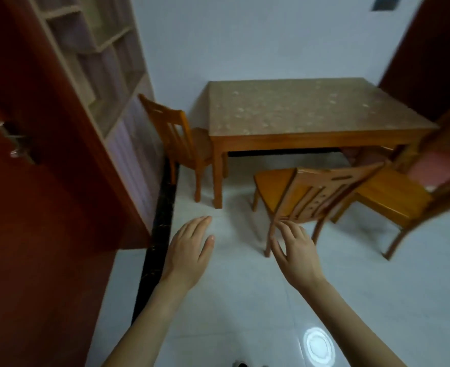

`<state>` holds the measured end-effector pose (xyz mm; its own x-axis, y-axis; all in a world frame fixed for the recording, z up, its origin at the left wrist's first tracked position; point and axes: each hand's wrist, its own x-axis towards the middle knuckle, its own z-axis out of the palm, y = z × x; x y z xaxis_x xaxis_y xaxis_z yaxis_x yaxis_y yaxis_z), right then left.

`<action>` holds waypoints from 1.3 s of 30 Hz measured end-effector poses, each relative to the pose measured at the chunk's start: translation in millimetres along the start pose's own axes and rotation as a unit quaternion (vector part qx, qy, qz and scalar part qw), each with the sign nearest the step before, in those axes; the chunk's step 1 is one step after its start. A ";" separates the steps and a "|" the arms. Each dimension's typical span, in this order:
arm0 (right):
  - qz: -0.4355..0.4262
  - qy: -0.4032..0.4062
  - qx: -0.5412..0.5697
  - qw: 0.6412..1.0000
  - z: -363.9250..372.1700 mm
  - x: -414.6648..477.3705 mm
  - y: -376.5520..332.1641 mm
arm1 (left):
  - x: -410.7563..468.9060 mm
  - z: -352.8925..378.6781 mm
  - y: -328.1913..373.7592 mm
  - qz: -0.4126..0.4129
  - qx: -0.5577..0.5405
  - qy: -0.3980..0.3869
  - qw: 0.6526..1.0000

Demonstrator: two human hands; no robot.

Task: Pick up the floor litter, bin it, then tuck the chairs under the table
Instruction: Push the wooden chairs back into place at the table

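A wooden table (311,139) with a patterned top stands against the far wall. One wooden chair (322,194) stands out from the table's front side, its back towards me. Another chair (176,136) sits at the table's left end, partly under it. A third chair (393,200) stands out at the right. My left hand (189,250) is stretched forward over the floor, empty, with its fingers apart. My right hand (295,250) is empty and spread too, its fingertips close to the near chair's back, touching or not I cannot tell. No litter shows on the floor.
A dark red door (33,207) with a metal handle (14,141) stands open on my left. Behind it is a shelf unit (107,75). A black threshold strip (157,242) runs along the white tiled floor (245,300). Another dark red door (436,49) is at the far right.
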<state>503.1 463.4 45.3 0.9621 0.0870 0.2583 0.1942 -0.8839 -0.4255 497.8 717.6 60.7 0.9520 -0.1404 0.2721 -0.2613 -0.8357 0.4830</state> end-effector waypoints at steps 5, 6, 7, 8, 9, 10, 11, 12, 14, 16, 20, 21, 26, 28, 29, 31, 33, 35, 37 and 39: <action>0.068 0.032 -0.032 0.997 -13.5 -43.8 31.8 | -1.1 39.8 17.5 0.056 -0.022 -0.082 0.995; 0.077 0.034 -0.040 0.996 -14.6 -48.3 37.8 | 0.7 44.2 21.3 0.062 -0.025 -0.089 0.994; 0.083 0.036 -0.046 0.995 -15.7 -51.0 43.1 | 3.4 47.6 25.6 0.065 -0.029 -0.093 0.993; 0.089 0.037 -0.049 0.994 -17.0 -51.7 47.9 | 6.9 50.1 30.2 0.070 -0.032 -0.097 0.992; 0.095 0.038 -0.049 0.993 -19.3 -50.9 52.1 | 10.9 51.7 34.5 0.077 -0.033 -0.101 0.991; 0.103 0.040 -0.049 0.993 -21.7 -49.1 55.9 | 15.9 53.4 38.2 0.084 -0.032 -0.105 0.990; 0.109 0.042 -0.048 0.992 -24.2 -46.8 60.1 | 22.1 55.5 41.4 0.091 -0.029 -0.107 0.990; 0.112 0.045 -0.048 0.991 -26.6 -43.9 65.4 | 29.8 58.2 44.5 0.096 -0.027 -0.107 0.989; 0.123 0.051 -0.044 0.990 -32.4 -34.2 80.0 | 48.7 66.0 52.3 0.097 -0.026 -0.108 0.989; 0.131 0.048 -0.040 0.989 -37.5 -20.0 100.7 | 69.6 77.8 61.7 0.096 -0.025 -0.107 0.989; 0.121 0.024 -0.032 0.992 -48.0 21.3 156.0 | 115.7 113.1 90.6 0.088 -0.014 -0.106 0.990; 0.113 0.021 -0.030 0.993 -52.7 34.0 171.1 | 128.8 123.8 98.8 0.082 -0.010 -0.105 0.991; 0.073 0.011 -0.029 0.997 -79.0 97.6 249.3 | 198.8 178.1 148.5 0.057 0.008 -0.095 0.994; 0.063 0.003 -0.036 0.997 -87.8 118.7 278.1 | 225.1 196.8 169.5 0.059 0.013 -0.091 0.994; 0.063 -0.002 -0.037 0.997 -91.9 128.9 292.2 | 238.1 204.5 179.8 0.058 0.014 -0.090 0.994; 0.066 -0.010 -0.036 0.997 -98.4 149.2 318.6 | 263.8 218.8 195.5 0.053 0.015 -0.092 0.994; 0.064 -0.021 -0.034 0.997 -99.9 167.6 343.1 | 286.9 232.7 206.2 0.049 0.019 -0.101 0.993; 0.058 -0.037 -0.036 0.997 -96.2 187.2 365.1 | 307.9 248.2 212.2 0.052 0.024 -0.109 0.992; 0.051 -0.049 -0.036 0.997 -89.2 209.1 384.0 | 328.5 264.3 214.3 0.056 0.024 -0.120 0.991; 0.044 -0.063 -0.035 0.996 -80.9 232.9 400.9 | 349.8 283.1 212.2 0.055 0.022 -0.134 0.989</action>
<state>789.6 92.2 5.1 0.9921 0.0605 0.1103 0.0983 -0.9199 -0.3796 820.5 340.9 22.7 0.9280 -0.3620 0.0884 -0.3639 -0.8287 0.4252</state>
